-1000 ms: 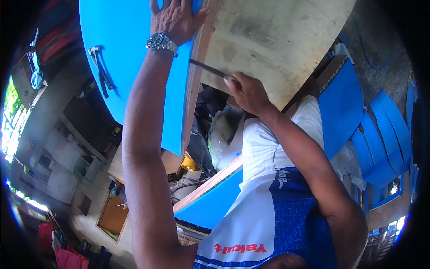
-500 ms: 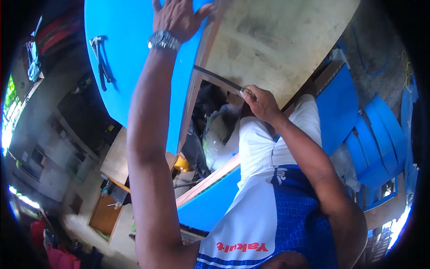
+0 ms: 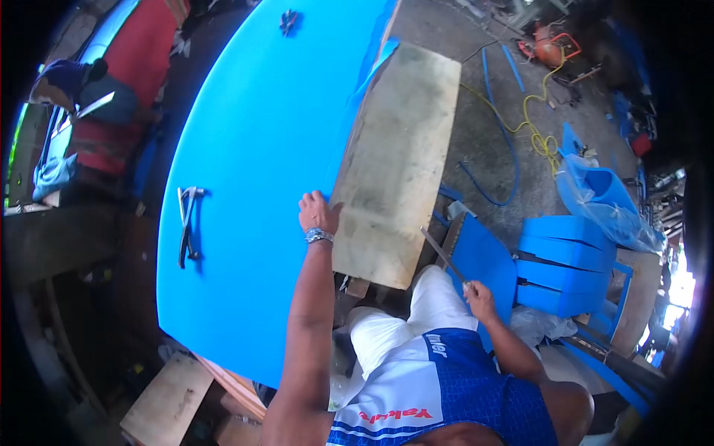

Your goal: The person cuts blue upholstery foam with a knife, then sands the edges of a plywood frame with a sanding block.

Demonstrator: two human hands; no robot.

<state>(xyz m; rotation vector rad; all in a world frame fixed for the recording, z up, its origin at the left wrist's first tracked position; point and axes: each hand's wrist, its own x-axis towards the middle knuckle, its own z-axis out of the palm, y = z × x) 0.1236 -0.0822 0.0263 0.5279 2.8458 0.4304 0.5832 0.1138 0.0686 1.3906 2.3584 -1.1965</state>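
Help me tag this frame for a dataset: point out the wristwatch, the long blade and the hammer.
wristwatch [image 3: 318,236], head view, on the watch face.
long blade [image 3: 443,255], head view, midway along the blade.
hammer [image 3: 184,227], head view, on the handle below the head.

Yellow cable [image 3: 541,141] (looped), orange machine [image 3: 552,46] beyond it

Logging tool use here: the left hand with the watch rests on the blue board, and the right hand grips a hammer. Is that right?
Not quite. In the head view the right hand grips a thin metal blade; a hammer-like tool lies loose on the blue board. The left hand with the watch does rest on that board.
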